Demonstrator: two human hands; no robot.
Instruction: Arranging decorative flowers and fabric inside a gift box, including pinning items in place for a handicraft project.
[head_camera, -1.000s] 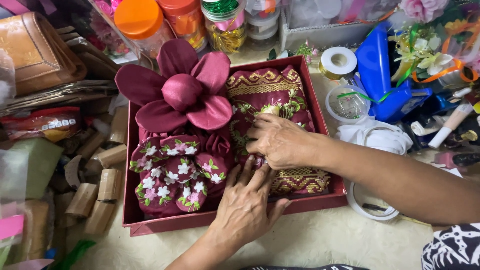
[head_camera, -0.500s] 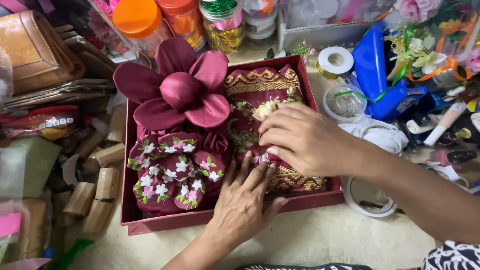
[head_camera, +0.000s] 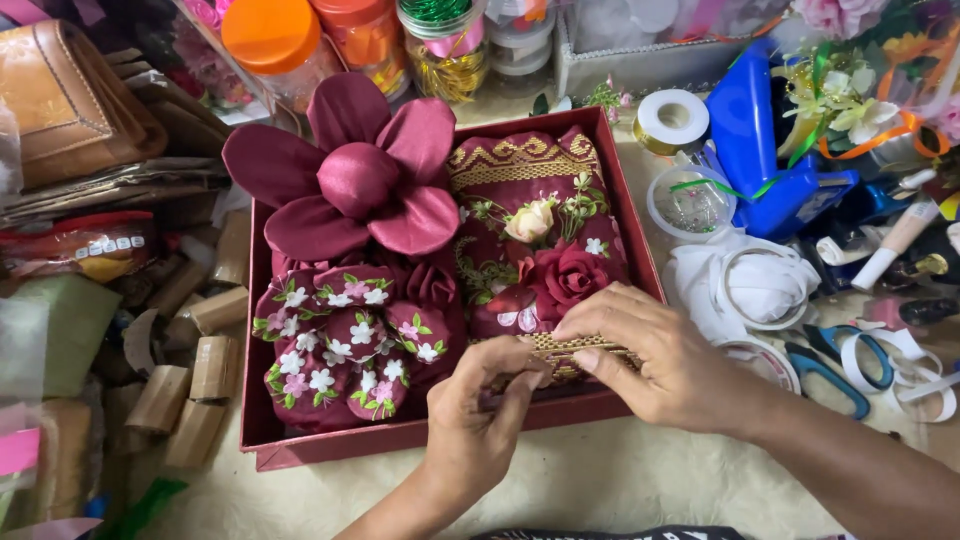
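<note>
On the cluttered table (head_camera: 620, 480), both hands (head_camera: 560, 385) pinch maroon cloth (head_camera: 540, 345).

Left hand (head_camera: 480, 415) and right hand (head_camera: 660, 365) covered the near end of the gold-patterned fabric (head_camera: 520, 160); fingertip contact there unclear. Both forearms ran off the bottom edge. Jars (head_camera: 275, 40) cut by the top edge. Tan bag (head_camera: 60, 90) cropped at left. Clutter at far right too jumbled to identify.
</note>
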